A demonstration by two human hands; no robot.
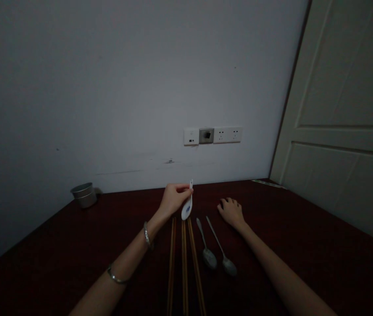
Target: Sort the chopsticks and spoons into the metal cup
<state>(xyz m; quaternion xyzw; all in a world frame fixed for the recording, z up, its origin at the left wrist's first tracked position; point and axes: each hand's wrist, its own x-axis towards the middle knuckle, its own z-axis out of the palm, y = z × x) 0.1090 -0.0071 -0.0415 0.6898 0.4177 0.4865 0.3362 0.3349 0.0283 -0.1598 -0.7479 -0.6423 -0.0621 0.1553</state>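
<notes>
My left hand (174,198) pinches the handle of a white soup spoon (186,210) with a blue mark in its bowl. The spoon tilts with its bowl toward me, just beyond the far ends of the chopsticks (184,263), which lie in three pairs pointing away from me. To their right lie two metal spoons, a shorter one (209,258) and a longer, thin-handled one (229,265), both with their bowls nearer me. My right hand (232,211) rests palm down on the table right of the spoons, fingers spread and holding nothing.
The dark red table (133,245) meets a pale wall (123,87) at the back. A grey metal cup (85,196) stands at the far left. Wall sockets (221,134) sit above the table, a flat strip (268,183) lies at the back right, and a panelled door (347,109) is on the right.
</notes>
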